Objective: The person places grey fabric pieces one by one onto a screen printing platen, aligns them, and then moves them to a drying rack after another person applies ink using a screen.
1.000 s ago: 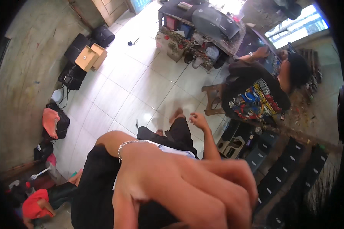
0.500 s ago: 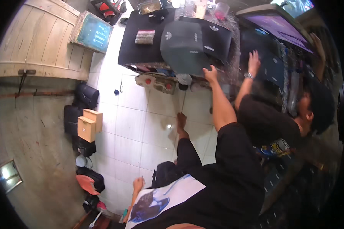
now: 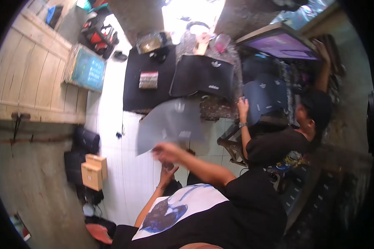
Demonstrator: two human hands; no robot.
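A grey, flexible-looking sheet [image 3: 168, 122] with a rounded edge and pale printed marks hangs in front of the table. My right hand [image 3: 168, 152] grips its near lower edge, slightly smeared by motion. Just below, close to the right hand, my left hand [image 3: 167, 174] is raised with fingers curled. Something small and dark seems to be in it, too blurred to name. A black sheet [image 3: 203, 76] with white marks lies on the table beyond the grey one. At its far edge another person's hand [image 3: 202, 41] shows.
A striped stack [image 3: 148, 80] sits on the black tabletop [image 3: 133, 97]. To the right, a co-worker's hand [image 3: 243, 108] touches dark grey sheets [image 3: 264, 93] below a screen [image 3: 282, 43]. Cardboard boxes [image 3: 92, 176] and black bags [image 3: 85, 139] line the left wall. A wooden stool [image 3: 232, 143] stands near the co-worker.
My right hand has drawn the grey sheet off the table toward me and leftward, uncovering the black sheet. My left hand has risen toward it. The co-worker's hand has moved nearer the table edge.
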